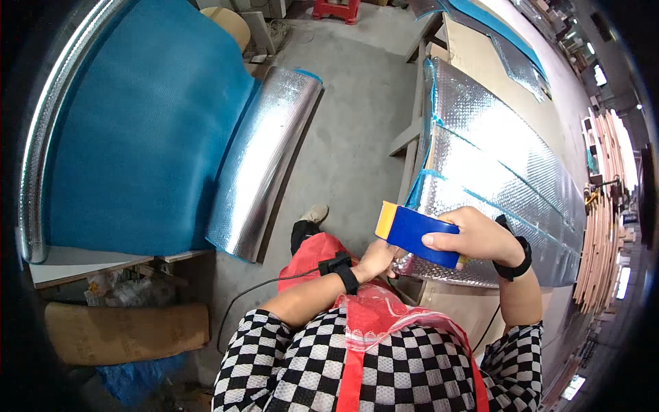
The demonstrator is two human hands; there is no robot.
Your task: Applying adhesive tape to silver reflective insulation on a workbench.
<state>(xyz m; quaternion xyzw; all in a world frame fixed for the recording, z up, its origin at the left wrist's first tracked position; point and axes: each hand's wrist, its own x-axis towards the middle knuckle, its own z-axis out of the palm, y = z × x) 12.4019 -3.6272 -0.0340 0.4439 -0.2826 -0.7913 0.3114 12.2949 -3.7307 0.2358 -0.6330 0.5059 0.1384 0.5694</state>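
My right hand is closed round a blue tape dispenser with an orange-yellow toothed end pointing left. The dispenser is over the near left corner of a silver bubble-foil sheet on the table. My left hand is beside that corner, just below the dispenser's orange end. Its fingers are curled together, and their tips are partly hidden, so what they pinch does not show. Further along the table are more silver foil pieces with blue edges.
To the left, a large blue sheet covers another table, with a silver foil roll along its right edge. A grey floor aisle runs between the tables. A red stool stands at the far end. Stacked wooden strips are at right.
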